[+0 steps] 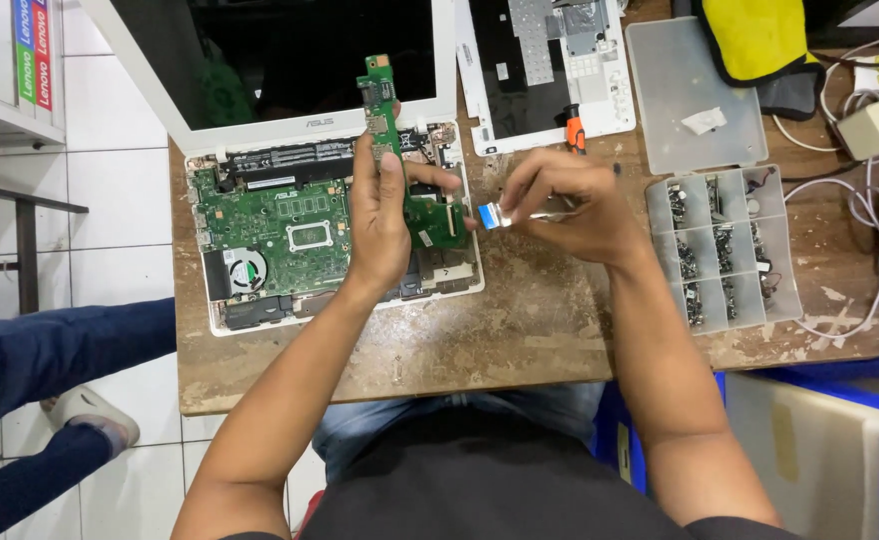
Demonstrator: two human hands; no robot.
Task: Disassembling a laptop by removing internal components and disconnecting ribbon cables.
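The left hand (380,225) grips a narrow green daughterboard (388,130), long axis running away from the wrist. Just right of it, the right hand (560,200) pinches a flat ribbon cable (505,213), blue tip toward the board's lower end.

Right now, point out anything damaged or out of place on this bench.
The wooden tabletop is badly worn, its surface scuffed and flaking. A loose scrap lies on the clear lid. The opened laptop sits slightly askew.
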